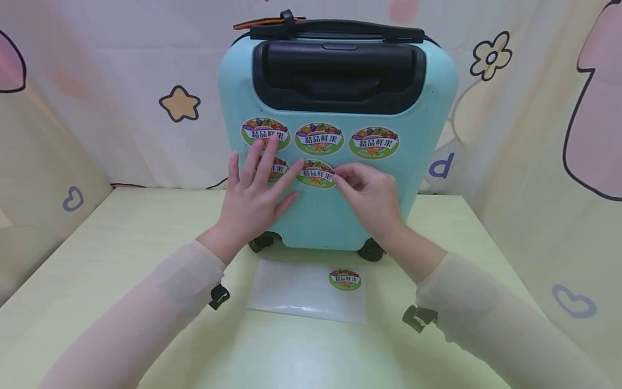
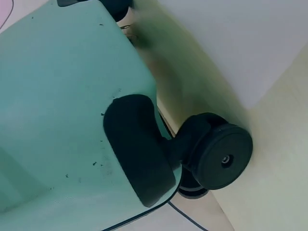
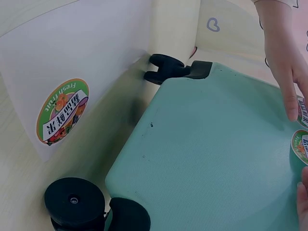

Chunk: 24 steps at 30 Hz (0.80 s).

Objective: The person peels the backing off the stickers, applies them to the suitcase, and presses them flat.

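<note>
A light teal suitcase (image 1: 335, 224) stands upright on the table, with oval fruit stickers on its front. My right hand (image 1: 376, 197) pinches the right edge of the lower middle sticker (image 1: 315, 174), which lies against the suitcase face. My left hand (image 1: 250, 197) rests with fingers spread on the suitcase, partly covering the lower left sticker (image 1: 277, 170); one fingertip is right at the pinched sticker's upper left edge. Above are an upper left sticker (image 1: 252, 128), an upper middle sticker (image 1: 319, 139) and an upper right sticker (image 1: 374, 143). In the left wrist view neither hand shows.
A white backing sheet (image 1: 296, 289) lies before the suitcase, with one sticker (image 3: 62, 113) on its right part. Black wheels (image 2: 224, 156) stand at the suitcase's bottom corners. Patterned curtains (image 1: 131, 135) enclose the pale table (image 1: 170, 227) at the back and sides.
</note>
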Tool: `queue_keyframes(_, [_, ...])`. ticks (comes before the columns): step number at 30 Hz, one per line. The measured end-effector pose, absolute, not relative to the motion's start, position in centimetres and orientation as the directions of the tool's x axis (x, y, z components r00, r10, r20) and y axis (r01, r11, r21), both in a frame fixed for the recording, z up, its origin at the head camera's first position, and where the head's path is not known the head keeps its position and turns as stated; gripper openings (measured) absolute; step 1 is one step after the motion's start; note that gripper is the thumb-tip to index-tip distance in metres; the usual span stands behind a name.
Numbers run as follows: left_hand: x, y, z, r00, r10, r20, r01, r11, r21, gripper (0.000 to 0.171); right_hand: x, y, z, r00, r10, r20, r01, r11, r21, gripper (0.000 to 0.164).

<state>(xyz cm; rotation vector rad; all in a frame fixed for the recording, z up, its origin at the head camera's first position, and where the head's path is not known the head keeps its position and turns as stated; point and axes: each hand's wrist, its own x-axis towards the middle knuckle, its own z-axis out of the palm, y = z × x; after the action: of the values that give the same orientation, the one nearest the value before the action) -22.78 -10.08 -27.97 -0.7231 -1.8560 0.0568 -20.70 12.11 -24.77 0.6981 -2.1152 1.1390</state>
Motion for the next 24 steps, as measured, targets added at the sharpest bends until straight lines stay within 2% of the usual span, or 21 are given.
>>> queue_keyframes(5, [-22.7,-10.3,-28.6,-0.216,0.535,0.817,0.469,0.791,-0.394,0.057,-20.7,12.2,-24.8,-0.656,-0.155,0.738,-0.701,0.489,-0.52,0.011])
queue_keyframes(9, [-22.5,-10.4,-29.2,-0.177,0.567,0.805,0.544,0.738,-0.4,0.047,-20.7,12.2,-24.8,-0.657,-0.159,0.737,-0.698,0.498,-0.515,0.011])
queue_keyframes(11, [-22.2,-10.3,-29.2,-0.177,0.563,0.807,0.604,0.71,-0.362,0.038,-20.7,12.2,-24.8,-0.658,-0.161,0.735,-0.695,0.505,-0.512,0.011])
queue_keyframes(12, [-22.0,-10.1,-29.1,-0.199,0.545,0.814,0.646,0.698,-0.309,0.034,-20.7,12.1,-24.9,-0.659,-0.162,0.735,-0.693,0.51,-0.509,0.012])
queue_keyframes(13, [-21.7,-9.9,-28.9,-0.247,0.517,0.82,0.692,0.687,-0.224,0.03,-20.7,12.1,-24.9,-0.659,-0.162,0.735,-0.693,0.51,-0.51,0.011])
queue_keyframes(14, [-21.5,-9.6,-28.7,-0.321,0.481,0.816,0.741,0.664,-0.099,0.027,-20.7,12.1,-24.9,-0.659,-0.161,0.735,-0.694,0.509,-0.51,0.011])
queue_keyframes(16, [-20.9,-9.0,-27.7,-0.53,0.409,0.743,0.788,0.562,0.252,0.025,-20.7,12.1,-24.8,-0.658,-0.159,0.736,-0.694,0.507,-0.511,0.011])
queue_keyframes(18, [-20.5,-8.4,-26.6,-0.702,0.355,0.617,0.711,0.39,0.585,0.027,-20.6,12.1,-24.7,-0.661,-0.157,0.734,-0.693,0.504,-0.516,0.01])
queue_keyframes(19, [-20.4,-8.1,-26.1,-0.763,0.346,0.546,0.642,0.303,0.705,0.03,-20.6,12.1,-24.7,-0.663,-0.156,0.732,-0.692,0.502,-0.519,0.01])
queue_keyframes(21, [-20.3,-7.8,-25.2,-0.827,0.369,0.425,0.507,0.159,0.847,0.035,-20.6,12.1,-24.6,-0.667,-0.157,0.729,-0.688,0.506,-0.52,0.011])
queue_keyframes(24, [-20.4,-7.5,-24.7,-0.846,0.408,0.343,0.391,0.039,0.92,0.04,-20.6,12.1,-24.5,-0.663,-0.167,0.73,-0.69,0.515,-0.509,0.011])
